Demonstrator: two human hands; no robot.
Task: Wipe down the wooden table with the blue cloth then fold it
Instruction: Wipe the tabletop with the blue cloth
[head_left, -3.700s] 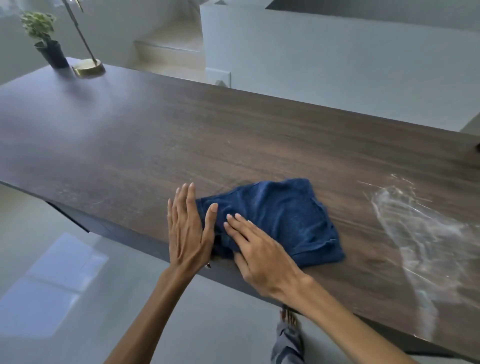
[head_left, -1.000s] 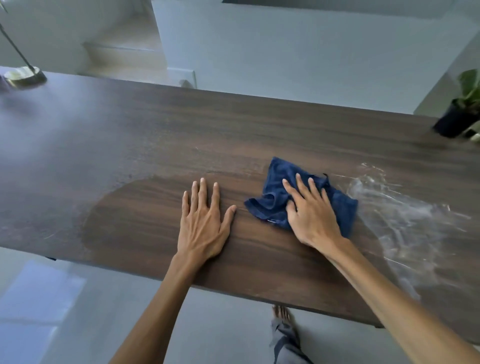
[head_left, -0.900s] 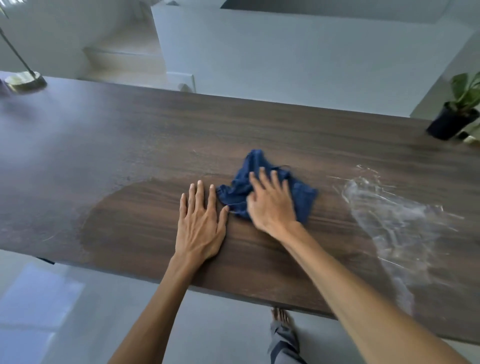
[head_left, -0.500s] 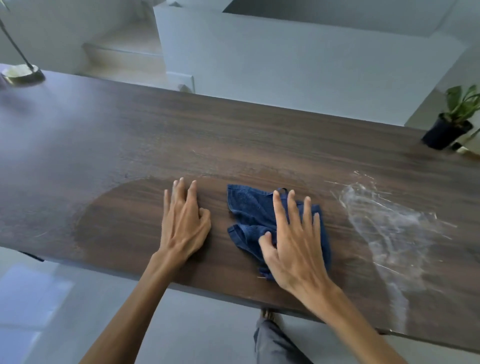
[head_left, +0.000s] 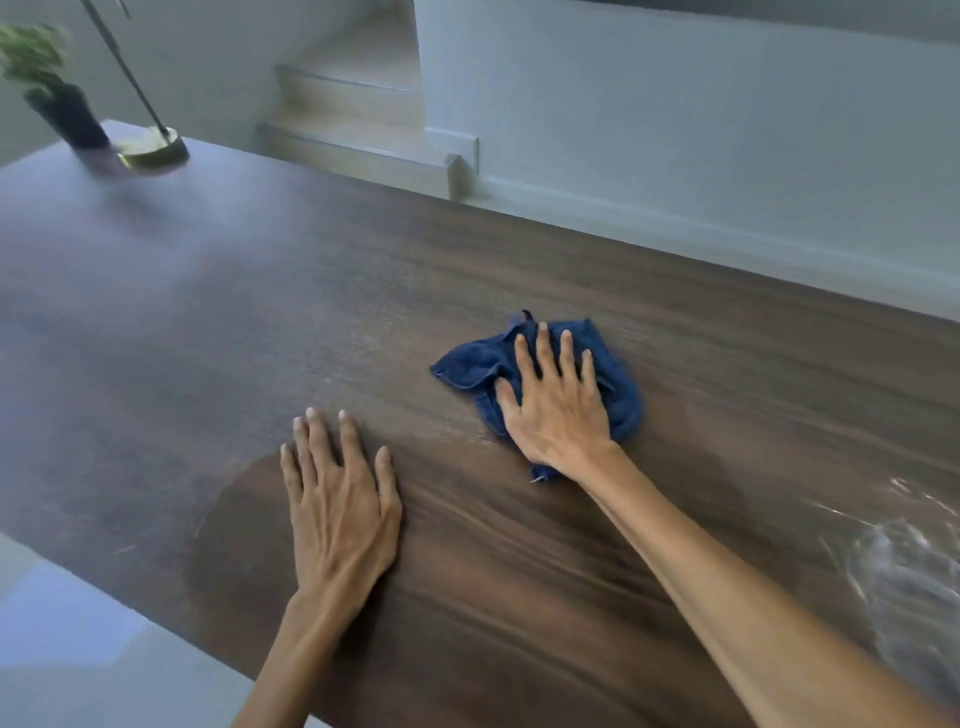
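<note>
A crumpled blue cloth (head_left: 470, 365) lies on the dark wooden table (head_left: 260, 291) a little right of centre. My right hand (head_left: 556, 405) presses flat on top of it, fingers spread, and covers its middle; cloth shows on all sides of the hand. My left hand (head_left: 340, 504) rests palm-down on the bare wood nearer the front edge, to the left of the cloth and apart from it, holding nothing. A darker wiped patch surrounds the left hand.
A potted plant (head_left: 57, 104) and a brass lamp base (head_left: 150, 148) stand at the table's far left corner. A clear crumpled plastic sheet (head_left: 904, 571) lies at the right edge. Steps (head_left: 358, 135) and a white wall lie beyond the table.
My right hand has pushed the cloth away from the front edge toward the middle of the table. The view has swung left, bringing the left plant and lamp into sight. My left hand stays flat.
</note>
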